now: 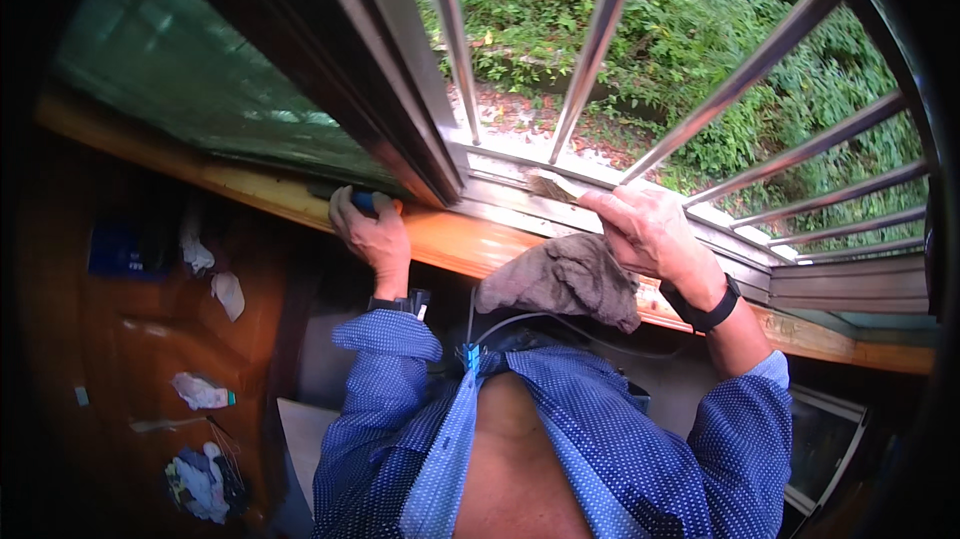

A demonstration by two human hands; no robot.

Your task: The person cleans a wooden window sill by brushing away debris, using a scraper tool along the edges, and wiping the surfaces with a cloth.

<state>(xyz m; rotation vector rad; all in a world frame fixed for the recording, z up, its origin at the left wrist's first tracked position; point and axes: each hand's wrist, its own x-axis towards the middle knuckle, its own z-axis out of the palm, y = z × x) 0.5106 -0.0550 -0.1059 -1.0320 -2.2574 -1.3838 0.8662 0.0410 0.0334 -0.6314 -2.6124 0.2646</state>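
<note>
My left hand (373, 235) rests on the wooden windowsill (457, 240), its fingers around a tool with a blue and orange handle (366, 201). A dark end of that tool points left along the glass; its exact kind is hard to tell. In my right hand (649, 228) is a small brush (553, 185), its pale bristles on the metal window track (510, 195). Below that hand a grey-brown cloth (562, 273) hangs over the sill's front edge.
Metal bars (592, 51) stand outside the window opening, with green plants (757, 36) behind. A dark sash frame (375, 74) and glass pane (187, 66) fill the left. Crumpled tissues (201, 392) and cloth scraps (201, 486) lie on a brown wooden surface (172, 333) at lower left.
</note>
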